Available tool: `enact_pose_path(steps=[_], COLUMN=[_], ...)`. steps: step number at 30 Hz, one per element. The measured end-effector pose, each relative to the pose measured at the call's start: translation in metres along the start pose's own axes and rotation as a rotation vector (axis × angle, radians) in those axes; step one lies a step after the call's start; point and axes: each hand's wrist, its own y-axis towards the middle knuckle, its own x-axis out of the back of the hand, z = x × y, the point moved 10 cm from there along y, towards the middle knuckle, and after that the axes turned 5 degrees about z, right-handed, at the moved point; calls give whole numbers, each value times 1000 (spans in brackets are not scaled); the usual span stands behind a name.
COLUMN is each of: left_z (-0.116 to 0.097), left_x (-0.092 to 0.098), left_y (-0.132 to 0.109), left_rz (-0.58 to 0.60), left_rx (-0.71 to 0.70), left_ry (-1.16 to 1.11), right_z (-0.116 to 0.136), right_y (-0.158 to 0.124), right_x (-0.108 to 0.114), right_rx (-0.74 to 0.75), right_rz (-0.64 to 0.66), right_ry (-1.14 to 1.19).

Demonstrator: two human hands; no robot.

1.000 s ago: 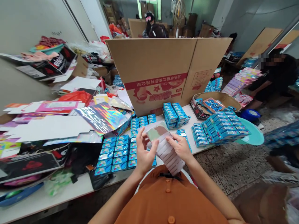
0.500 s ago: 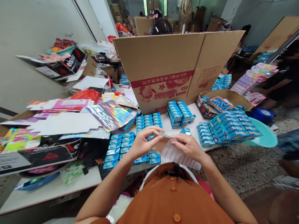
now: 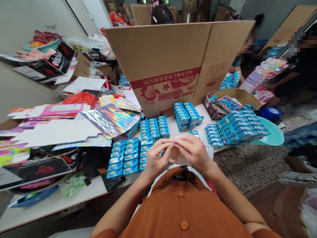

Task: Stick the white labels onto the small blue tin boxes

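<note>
My left hand [image 3: 159, 156] and my right hand [image 3: 194, 151] meet at the fingertips in front of my body. Both are closed in a pinch, with a small pale bit just showing between them that is too small to name. A thin whitish lined sheet [image 3: 210, 151] sticks out from behind my right hand, mostly covered by it. A brownish patch [image 3: 174, 154] shows below the fingertips. Rows of small blue packs [image 3: 131, 155] with round recesses lie beside my left hand. One more blue pack [image 3: 194, 133] lies just beyond my right hand.
A large cardboard sheet [image 3: 160, 49] stands upright behind stacked blue packs [image 3: 185, 114]. At right are more blue stacks [image 3: 237, 127], a teal basin [image 3: 276, 134] and a box [image 3: 210, 110] with a tray inside. Flattened cartons [image 3: 59, 130] pile up at left. Other people work beyond.
My hands have come together at the fingertips. The lined sheet, spread below my right hand before, is now mostly behind it. The whole view has shifted slightly.
</note>
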Motion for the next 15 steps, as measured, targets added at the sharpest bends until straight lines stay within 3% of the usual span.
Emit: enact_pose_path(steps=[5,15], left_z=[-1,-7], left_x=[5,4], left_y=[-11,-14], left_rz=[-114,-148], left_rx=[-9,-16], left_ry=[54,83], right_z=[3,3], right_y=[-6,-15], right_x=[1,7], right_rx=[-7,-19], right_rz=[-66,-183], right_ry=[-25,82])
